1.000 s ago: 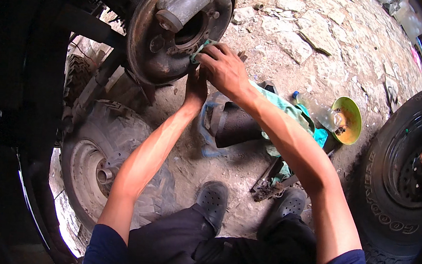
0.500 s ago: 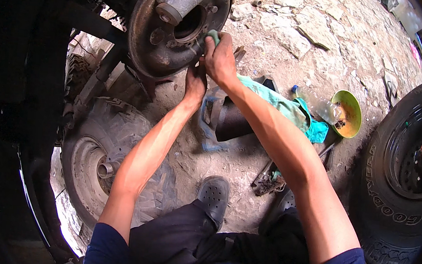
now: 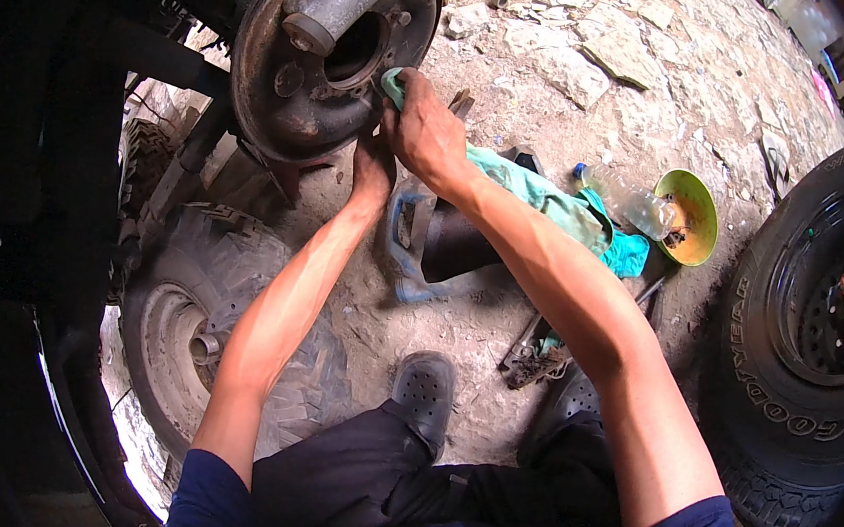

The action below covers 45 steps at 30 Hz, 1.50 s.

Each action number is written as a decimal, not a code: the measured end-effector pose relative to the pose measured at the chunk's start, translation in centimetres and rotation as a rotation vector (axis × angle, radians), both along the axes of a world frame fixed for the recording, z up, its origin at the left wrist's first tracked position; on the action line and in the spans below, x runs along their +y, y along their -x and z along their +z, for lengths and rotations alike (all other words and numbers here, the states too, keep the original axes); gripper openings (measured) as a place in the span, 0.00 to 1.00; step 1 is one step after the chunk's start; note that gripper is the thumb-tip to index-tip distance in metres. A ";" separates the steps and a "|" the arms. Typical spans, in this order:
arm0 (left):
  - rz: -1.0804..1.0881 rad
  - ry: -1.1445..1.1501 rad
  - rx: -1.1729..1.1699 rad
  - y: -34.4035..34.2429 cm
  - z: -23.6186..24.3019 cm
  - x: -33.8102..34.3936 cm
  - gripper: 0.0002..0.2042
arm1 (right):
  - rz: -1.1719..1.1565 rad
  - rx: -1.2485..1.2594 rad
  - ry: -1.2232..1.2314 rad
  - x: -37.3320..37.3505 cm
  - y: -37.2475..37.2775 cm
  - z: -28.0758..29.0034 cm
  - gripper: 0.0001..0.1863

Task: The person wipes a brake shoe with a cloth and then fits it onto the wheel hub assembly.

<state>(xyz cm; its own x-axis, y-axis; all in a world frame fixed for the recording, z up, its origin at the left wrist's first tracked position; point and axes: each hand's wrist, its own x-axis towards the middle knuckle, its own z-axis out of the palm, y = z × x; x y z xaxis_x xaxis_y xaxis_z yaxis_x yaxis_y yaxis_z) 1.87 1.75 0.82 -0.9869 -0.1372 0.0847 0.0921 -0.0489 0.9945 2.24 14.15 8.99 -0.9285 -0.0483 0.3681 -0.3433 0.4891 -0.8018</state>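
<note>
A rusty brake backing plate (image 3: pixel 291 101) with a grey cylinder (image 3: pixel 336 7) bolted near its top hangs at the upper left. My right hand (image 3: pixel 423 133) is closed on a pale green rag (image 3: pixel 392 85), held at the plate's right side beside the central opening. Just below and left of it, my left hand (image 3: pixel 371 169) reaches up to the plate's lower edge; its fingers are mostly hidden behind my right hand and the plate, so their grip is unclear. A larger turquoise cloth (image 3: pixel 548 196) lies beneath my right forearm, over a dark object.
An off-road tyre (image 3: pixel 281 382) lies at lower left, another tyre (image 3: pixel 751 403) stands at right. A green bowl (image 3: pixel 701 228), a plastic bottle (image 3: pixel 613 202) and some tools (image 3: pixel 524 358) lie on rough stony ground (image 3: pixel 598 88). The dark vehicle body (image 3: pixel 23 229) fills the left side.
The rag in my right hand is more bunched than a second ago, and both hands have shifted slightly up and left in the picture, as has the plate with the view.
</note>
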 end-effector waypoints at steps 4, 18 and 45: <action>0.007 0.127 0.071 -1.3 1.3 -0.1 0.22 | -0.023 -0.225 0.128 -0.3 0.9 0.9 0.21; 0.321 0.754 0.039 -8.9 13.2 -4.6 0.39 | 0.725 -0.683 -0.449 7.3 -1.5 -1.2 0.30; 0.302 1.233 0.336 -5.8 23.4 -3.7 0.27 | 0.139 0.275 0.006 6.3 9.9 8.1 0.50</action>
<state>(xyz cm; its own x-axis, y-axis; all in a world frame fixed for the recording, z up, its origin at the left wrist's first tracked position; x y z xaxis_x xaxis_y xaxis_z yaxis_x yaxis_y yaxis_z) 7.70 -1.97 24.26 -0.8372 -0.0038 0.5469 0.1898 0.9358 0.2971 -7.69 20.44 17.04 -0.7786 -0.1651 0.6054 -0.6113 0.4174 -0.6724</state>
